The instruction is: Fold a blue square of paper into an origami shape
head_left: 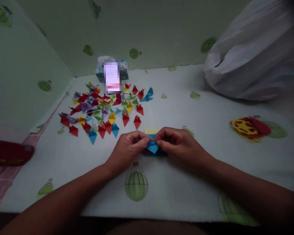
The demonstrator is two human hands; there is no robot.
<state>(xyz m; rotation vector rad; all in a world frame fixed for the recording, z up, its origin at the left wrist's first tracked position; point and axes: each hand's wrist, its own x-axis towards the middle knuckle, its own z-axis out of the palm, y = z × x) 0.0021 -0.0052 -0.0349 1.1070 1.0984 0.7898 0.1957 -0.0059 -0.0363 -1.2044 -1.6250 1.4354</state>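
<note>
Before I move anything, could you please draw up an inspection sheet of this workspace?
Surface: pale tablecloth with green balloon prints, dimly lit.
Work items: blue folded paper at the fingertips; yellow paper just beyond it; many coloured folded pieces spread to the left.
Clutter: pixelated bright screen before a box; white bag and red-and-yellow object, right; dark red object, left edge.
Hands: left hand and right hand both pinch the blue folded paper.
Cables: nothing seen.
Surroundings: pale green walls with balloon prints.
</note>
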